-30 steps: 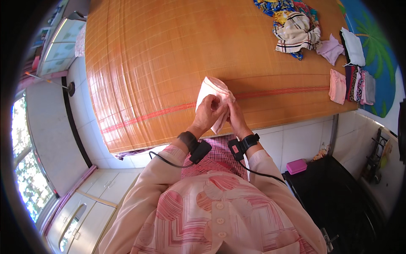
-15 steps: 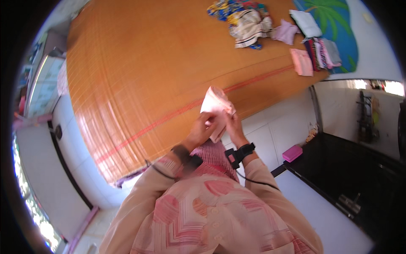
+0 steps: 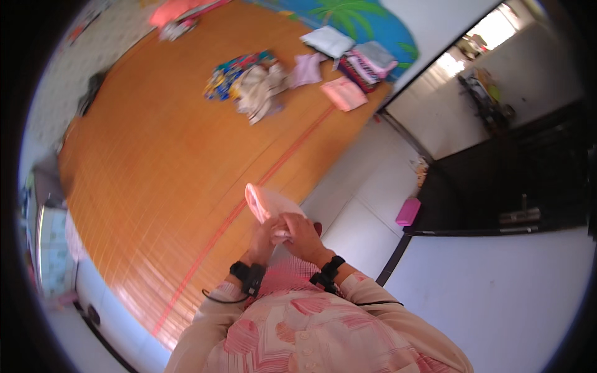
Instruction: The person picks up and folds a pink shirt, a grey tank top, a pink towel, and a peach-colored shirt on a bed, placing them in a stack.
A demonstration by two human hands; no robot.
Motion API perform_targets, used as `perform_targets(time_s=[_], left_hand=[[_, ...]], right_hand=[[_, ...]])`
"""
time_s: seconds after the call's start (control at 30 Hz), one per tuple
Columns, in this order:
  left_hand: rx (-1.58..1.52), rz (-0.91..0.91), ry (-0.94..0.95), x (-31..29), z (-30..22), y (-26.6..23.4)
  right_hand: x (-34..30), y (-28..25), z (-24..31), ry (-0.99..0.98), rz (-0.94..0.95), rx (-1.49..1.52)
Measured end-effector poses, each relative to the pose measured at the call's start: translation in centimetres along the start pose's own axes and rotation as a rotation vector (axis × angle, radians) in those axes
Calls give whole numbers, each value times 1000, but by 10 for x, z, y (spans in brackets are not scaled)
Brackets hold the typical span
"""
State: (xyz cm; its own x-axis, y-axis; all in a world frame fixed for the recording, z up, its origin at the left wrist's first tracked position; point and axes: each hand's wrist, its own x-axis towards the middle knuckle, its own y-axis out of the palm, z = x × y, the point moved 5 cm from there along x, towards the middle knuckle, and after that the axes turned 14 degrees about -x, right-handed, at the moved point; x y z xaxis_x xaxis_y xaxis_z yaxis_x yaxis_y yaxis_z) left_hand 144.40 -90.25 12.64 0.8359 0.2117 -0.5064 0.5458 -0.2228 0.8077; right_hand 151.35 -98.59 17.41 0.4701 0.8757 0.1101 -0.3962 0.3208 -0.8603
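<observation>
A pale pink folded piece of cloth [image 3: 268, 200] is between my hands, just in front of my body and over the near edge of the mat. My left hand [image 3: 261, 241] is closed on its near left side. From the right, my right hand [image 3: 301, 236] grips the cloth with bent fingers, close against the left one. The fingers partly hide the cloth's near end, and its exact kind cannot be made out.
An orange-brown mat [image 3: 155, 168] covers the broad surface ahead. On it lie a rumpled heap of clothes [image 3: 258, 90], a lilac cloth [image 3: 306, 69], a folded peach-pink cloth [image 3: 344, 94] and a stack of folded clothes [image 3: 367, 65]. At right are a pink box [image 3: 408, 212] and a black door [image 3: 516, 174].
The view has turned right, so the clothes appear farther left. My hands have come closer together on the pink cloth and nearer my body.
</observation>
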Motion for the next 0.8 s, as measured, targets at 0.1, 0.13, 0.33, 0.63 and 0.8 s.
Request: perform_targets(time_s=[0.1, 0.13, 0.33, 0.63, 0.8], left_hand=[[69, 75, -63, 38, 35, 20], [110, 75, -123, 52, 44, 27], [160, 142, -495, 133, 133, 121], [355, 160, -452, 243, 198, 197], [321, -88, -272, 284, 135, 145]], right_hand=[[-13, -22, -45, 101, 43, -108], [-14, -32, -63, 150, 98, -105], [-53, -91, -200, 429, 203, -26], [-74, -175, -388, 785, -4, 191], [-35, -153, -454, 930, -52, 348]])
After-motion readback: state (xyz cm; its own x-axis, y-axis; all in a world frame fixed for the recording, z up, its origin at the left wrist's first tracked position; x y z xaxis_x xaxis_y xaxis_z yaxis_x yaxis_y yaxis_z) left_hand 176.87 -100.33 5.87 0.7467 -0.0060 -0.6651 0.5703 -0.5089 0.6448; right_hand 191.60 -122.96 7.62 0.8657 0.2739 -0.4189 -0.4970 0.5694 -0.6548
